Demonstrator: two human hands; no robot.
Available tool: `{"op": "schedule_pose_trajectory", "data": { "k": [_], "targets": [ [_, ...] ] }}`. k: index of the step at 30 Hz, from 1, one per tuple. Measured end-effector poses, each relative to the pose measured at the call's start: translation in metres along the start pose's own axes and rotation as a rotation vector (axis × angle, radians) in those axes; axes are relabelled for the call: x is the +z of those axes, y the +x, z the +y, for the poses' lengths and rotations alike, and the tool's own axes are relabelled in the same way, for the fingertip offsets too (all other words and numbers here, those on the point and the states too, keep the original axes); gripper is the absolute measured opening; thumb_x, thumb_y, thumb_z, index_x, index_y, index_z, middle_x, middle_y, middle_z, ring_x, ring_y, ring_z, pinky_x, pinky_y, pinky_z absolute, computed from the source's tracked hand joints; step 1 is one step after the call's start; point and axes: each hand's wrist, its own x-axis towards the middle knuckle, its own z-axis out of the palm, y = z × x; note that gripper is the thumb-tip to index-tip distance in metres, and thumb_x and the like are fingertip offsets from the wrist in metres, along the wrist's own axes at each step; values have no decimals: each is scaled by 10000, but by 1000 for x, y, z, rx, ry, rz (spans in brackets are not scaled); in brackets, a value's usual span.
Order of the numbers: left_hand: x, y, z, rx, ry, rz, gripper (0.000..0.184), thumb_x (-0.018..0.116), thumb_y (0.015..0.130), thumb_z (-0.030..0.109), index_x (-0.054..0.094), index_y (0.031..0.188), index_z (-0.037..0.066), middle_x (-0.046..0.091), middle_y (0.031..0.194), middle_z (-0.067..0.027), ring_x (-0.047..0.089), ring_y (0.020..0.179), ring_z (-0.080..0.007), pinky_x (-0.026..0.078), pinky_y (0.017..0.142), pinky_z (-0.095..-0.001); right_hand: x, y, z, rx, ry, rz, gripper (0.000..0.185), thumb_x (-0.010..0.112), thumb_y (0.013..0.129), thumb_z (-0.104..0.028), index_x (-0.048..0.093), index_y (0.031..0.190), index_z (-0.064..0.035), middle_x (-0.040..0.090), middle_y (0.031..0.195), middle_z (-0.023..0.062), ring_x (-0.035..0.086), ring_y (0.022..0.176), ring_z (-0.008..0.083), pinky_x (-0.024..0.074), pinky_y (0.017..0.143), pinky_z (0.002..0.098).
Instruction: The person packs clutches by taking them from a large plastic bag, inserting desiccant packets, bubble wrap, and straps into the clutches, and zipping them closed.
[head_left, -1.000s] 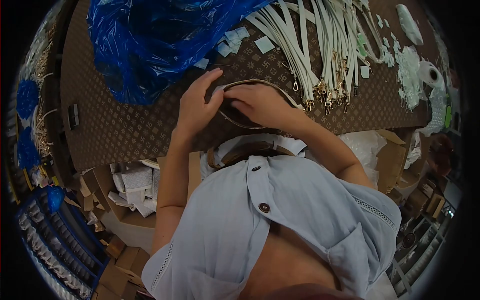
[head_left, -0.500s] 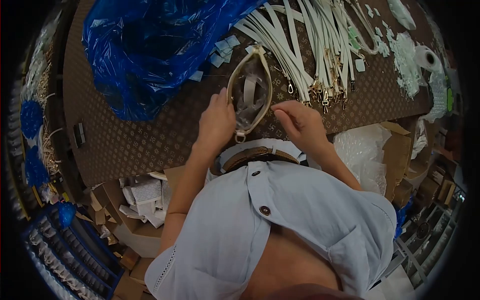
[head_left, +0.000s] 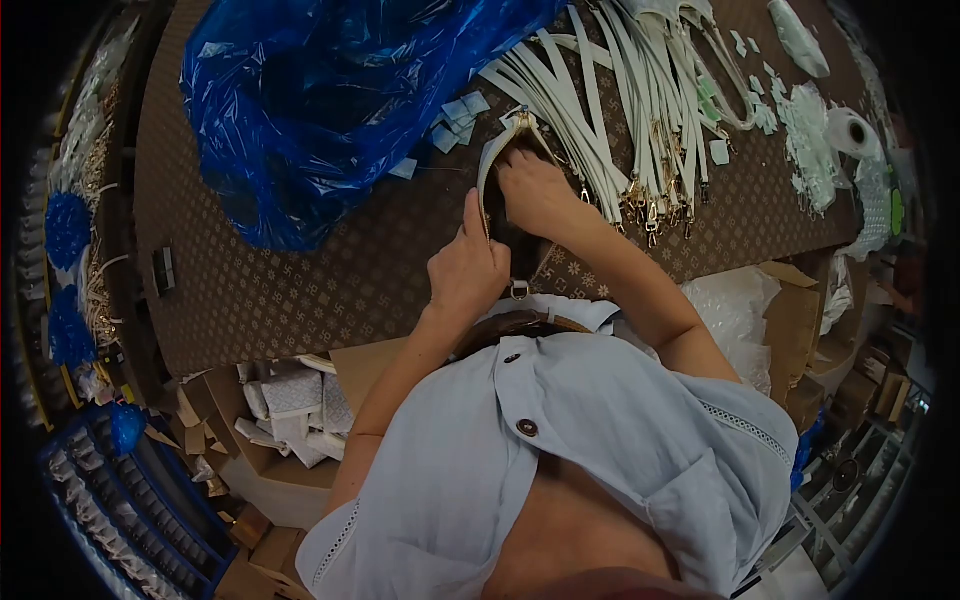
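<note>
A small light-coloured handbag [head_left: 486,165] lies on the patterned table in front of me, its mouth spread open and a metal ring at its near end. My left hand [head_left: 467,265] grips the bag's left rim, with the thumb and fingers on either side of the edge. Into the opening reaches my right hand [head_left: 540,195], its fingertips at the far inner part of the bag. The bag's wall and shadow hide those fingertips, so whether they hold anything does not show.
Left of the bag lies a large blue plastic bag [head_left: 330,110], with small pale squares [head_left: 460,120] beside it. Many white straps with gold clasps [head_left: 640,120] spread out behind on the right. A white roll [head_left: 850,133] stands farther right. Cardboard boxes [head_left: 290,495] sit below the table edge.
My right hand has moved from beside the bag to inside its opening. My left hand and the bag have shifted a little to the right, and the clear plastic inside is now covered from view.
</note>
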Motion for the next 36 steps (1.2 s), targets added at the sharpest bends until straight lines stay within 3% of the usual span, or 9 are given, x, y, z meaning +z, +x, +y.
{"op": "schedule_pose_trajectory", "data": {
  "k": [7, 10, 14, 17, 22, 24, 27, 31, 36],
  "targets": [
    [8, 1, 1, 71, 2, 36, 698, 461, 795, 201, 212, 1395, -56, 617, 923, -259, 612, 655, -413, 498, 589, -500, 13, 11, 5, 54, -46, -83, 194, 578, 720, -69, 641, 873, 32, 619, 927, 193, 586, 926, 332, 495, 787, 387],
    [2, 1, -6, 45, -32, 40, 700, 456, 793, 193, 201, 1401, -45, 611, 929, -266, 609, 654, -420, 500, 598, -504, -3, -1, -2, 16, 121, 115, 181, 593, 762, -81, 652, 916, -7, 632, 964, 180, 603, 926, 314, 499, 778, 378],
    [-7, 5, -19, 62, -171, 85, 628, 483, 857, 342, 327, 1358, -2, 613, 966, -235, 591, 852, -412, 472, 778, -457, -49, -19, -2, 204, 358, 587, 152, 593, 827, -129, 662, 951, -76, 647, 955, 103, 611, 899, 283, 491, 764, 379],
    [-9, 60, -36, 262, -482, 305, 540, 474, 906, 456, 550, 1171, -8, 616, 987, -212, 535, 1024, -374, 389, 926, -391, -8, -23, 23, 360, 515, 516, 217, 550, 895, -179, 635, 1040, -42, 652, 983, 123, 623, 871, 280, 490, 761, 349],
    [-6, 153, -10, 107, -1021, -153, 418, 430, 965, 368, 610, 1082, 9, 640, 974, -96, 595, 921, -218, 451, 825, -313, -4, -12, 29, 386, 773, 306, 285, 530, 919, -218, 597, 1123, -32, 653, 997, 139, 629, 846, 276, 486, 766, 321],
    [-3, 158, -4, 98, -1273, -293, 392, 432, 974, 344, 611, 1107, 21, 642, 982, -66, 602, 906, -161, 465, 796, -283, -8, -1, 46, 448, 1053, 174, 379, 574, 918, -245, 545, 1231, -33, 635, 1042, 95, 591, 891, 129, 468, 750, 276],
    [-3, 155, 2, 173, -1345, -180, 341, 452, 980, 290, 593, 1162, 38, 631, 1004, -36, 585, 886, -80, 470, 780, -229, -19, 22, 49, 218, 819, 411, 368, 631, 853, -281, 588, 1164, -88, 628, 976, 75, 591, 904, 251, 486, 726, 324],
    [-6, 146, 5, 209, -1371, -61, 399, 465, 976, 311, 536, 1238, 19, 594, 1149, -57, 564, 1027, -121, 465, 843, -251, -29, 39, 43, 56, 232, 492, 445, 712, 763, -210, 581, 1180, -125, 590, 861, 64, 590, 827, 236, 488, 665, 356],
    [6, 144, 3, 188, -1125, 248, 438, 461, 971, 367, 536, 1241, 30, 579, 1158, -59, 547, 1030, -125, 444, 872, -260, -12, 50, 42, -14, 339, 553, 329, 681, 793, -143, 614, 1112, -96, 624, 828, 56, 617, 725, 214, 496, 634, 306]
  ]
}}
